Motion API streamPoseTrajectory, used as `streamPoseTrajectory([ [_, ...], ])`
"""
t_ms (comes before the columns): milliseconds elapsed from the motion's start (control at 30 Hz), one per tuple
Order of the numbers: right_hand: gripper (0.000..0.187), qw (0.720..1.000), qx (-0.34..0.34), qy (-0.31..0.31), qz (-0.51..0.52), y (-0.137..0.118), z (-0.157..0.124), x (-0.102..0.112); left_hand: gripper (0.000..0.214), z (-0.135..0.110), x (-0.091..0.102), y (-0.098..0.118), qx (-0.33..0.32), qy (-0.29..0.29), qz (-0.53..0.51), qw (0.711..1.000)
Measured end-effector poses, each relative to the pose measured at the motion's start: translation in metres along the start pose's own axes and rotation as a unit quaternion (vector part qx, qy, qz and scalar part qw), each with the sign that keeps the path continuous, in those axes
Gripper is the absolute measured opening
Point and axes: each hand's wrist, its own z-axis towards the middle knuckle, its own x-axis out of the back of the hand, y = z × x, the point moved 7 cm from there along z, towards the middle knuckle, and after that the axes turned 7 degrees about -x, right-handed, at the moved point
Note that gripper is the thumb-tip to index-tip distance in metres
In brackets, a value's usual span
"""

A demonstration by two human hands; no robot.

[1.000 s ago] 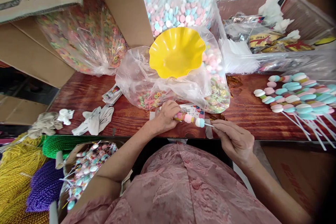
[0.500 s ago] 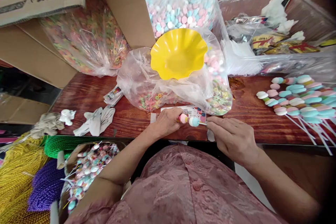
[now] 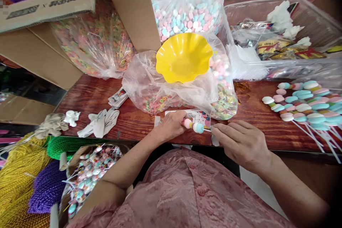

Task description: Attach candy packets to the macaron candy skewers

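A candy skewer (image 3: 198, 128) of pink, white and blue marshmallows with small coloured pieces between them lies across the front of the table. My left hand (image 3: 172, 126) is closed around its left end, so that end is hidden. At its other end, the fingers of my right hand (image 3: 239, 142) pinch the thin white stick. Just beyond the hands is a printed card (image 3: 199, 114), partly covered by a plastic bag (image 3: 141, 78). Finished-looking marshmallow skewers (image 3: 307, 103) lie in a pile to the right, their white sticks pointing toward me.
A yellow scalloped bowl (image 3: 184, 57) sits on the bags. Behind it stands a bag of marshmallows (image 3: 187, 10). A cardboard box (image 3: 34, 46) holds ring candies; a clear bin (image 3: 301, 60) holds wrappers. Crumpled gloves (image 3: 100, 123) lie left. Below, a box of wrapped skewers (image 3: 89, 171) adjoins coloured cords (image 3: 44, 188).
The view has shifted slightly, so everything sits a little lower in the picture. Both hands keep their hold on the skewer, with slightly more stick showing between the marshmallows and my right fingers.
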Motion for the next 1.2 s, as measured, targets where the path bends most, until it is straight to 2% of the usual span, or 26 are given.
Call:
streamPoseTrajectory([
  [167,0.024,0.999,0.031,0.01,0.013,-0.005,0.002,0.007,0.017,0.001,0.001,0.004,0.004,-0.013,-0.05,0.999],
  [400,0.021,0.999,0.019,-0.04,-0.017,-0.001,0.009,-0.002,0.011,0.0,-0.001,0.013,-0.02,-0.051,0.021,0.998],
  [833,0.022,0.992,-0.037,-0.103,-0.07,0.008,0.007,-0.022,0.007,-0.005,-0.007,0.016,-0.03,-0.065,0.036,0.997],
  [1033,0.02,0.991,-0.038,-0.11,-0.071,0.0,0.013,-0.024,0.013,-0.004,-0.015,0.021,-0.026,-0.097,0.001,0.995],
  [1200,0.02,0.992,-0.038,-0.105,-0.066,0.001,0.02,-0.021,0.02,-0.005,-0.01,0.021,-0.001,-0.098,-0.069,0.993],
])
